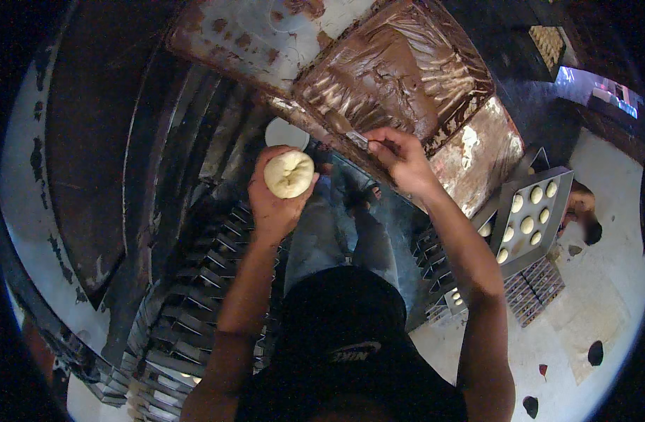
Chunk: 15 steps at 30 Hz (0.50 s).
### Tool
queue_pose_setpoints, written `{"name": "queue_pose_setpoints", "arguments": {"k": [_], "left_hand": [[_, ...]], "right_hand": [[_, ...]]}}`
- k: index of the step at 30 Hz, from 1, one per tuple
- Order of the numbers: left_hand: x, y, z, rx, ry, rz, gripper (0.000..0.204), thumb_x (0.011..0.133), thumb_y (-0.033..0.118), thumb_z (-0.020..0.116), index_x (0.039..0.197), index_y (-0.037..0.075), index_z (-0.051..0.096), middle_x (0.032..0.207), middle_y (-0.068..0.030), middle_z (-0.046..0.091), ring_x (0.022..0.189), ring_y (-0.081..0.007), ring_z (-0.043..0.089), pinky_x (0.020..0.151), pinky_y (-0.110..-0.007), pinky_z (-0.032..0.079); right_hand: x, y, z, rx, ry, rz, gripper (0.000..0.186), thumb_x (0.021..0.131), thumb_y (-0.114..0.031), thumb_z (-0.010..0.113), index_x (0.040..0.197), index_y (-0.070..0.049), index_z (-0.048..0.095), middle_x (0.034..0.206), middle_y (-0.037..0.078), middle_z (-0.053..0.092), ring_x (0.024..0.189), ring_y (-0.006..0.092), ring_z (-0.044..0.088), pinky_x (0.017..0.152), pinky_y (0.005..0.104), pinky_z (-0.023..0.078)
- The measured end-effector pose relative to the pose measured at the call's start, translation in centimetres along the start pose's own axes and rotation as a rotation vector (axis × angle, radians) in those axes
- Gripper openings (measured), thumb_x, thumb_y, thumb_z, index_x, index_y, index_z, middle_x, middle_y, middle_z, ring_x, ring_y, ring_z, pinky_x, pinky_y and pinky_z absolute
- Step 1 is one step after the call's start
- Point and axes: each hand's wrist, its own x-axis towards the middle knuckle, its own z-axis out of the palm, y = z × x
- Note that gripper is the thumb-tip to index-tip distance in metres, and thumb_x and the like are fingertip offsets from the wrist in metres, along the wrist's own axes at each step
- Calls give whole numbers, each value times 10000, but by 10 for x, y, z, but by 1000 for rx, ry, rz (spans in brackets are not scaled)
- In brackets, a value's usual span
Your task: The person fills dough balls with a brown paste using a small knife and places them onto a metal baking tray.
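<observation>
My left hand (273, 204) is wrapped round a pale ball of dough (289, 174), its top pinched in and creased at the centre. In my right hand (402, 160) a small flat spreading tool (356, 138) is pinched between thumb and fingers; brown smears cover its far end, so its exact kind is hard to tell. That end lies at the near edge of a broad tray of thick brown paste (378, 77), which looks like chocolate filling lined with plastic film. Just beyond the dough, partly hidden by my left hand, is a round white container (287, 132).
Brown-smeared worktop (259, 42) stretches left of the paste. Racks of stacked trays (196, 295) stand close on the left. At the right, a metal tray (561, 184) carries several dough rounds, and a person (582, 211) is beside it. Patterned crates (535, 292) lie on the floor.
</observation>
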Motion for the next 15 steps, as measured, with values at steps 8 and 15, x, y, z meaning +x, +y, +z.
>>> {"name": "queue_pose_setpoints", "arguments": {"k": [8,15], "left_hand": [[13,97,35,-245,-223,-24,574,730,-4,894,1225,25,607,1127,-56,714,1029,-142,682,945,-301,550],[13,83,41,-508,-260,-90,563,700,-100,859,1199,4,620,1188,-85,696,1077,-163,684,941,-307,565]], "right_hand": [[-76,-131,-19,-4,222,-546,145,924,20,690,1060,-12,731,987,143,718,865,231,682,814,323,533],[-88,6,-18,-505,684,-654,278,792,98,671,1042,-24,691,1002,171,654,915,352,635,811,419,518]]}}
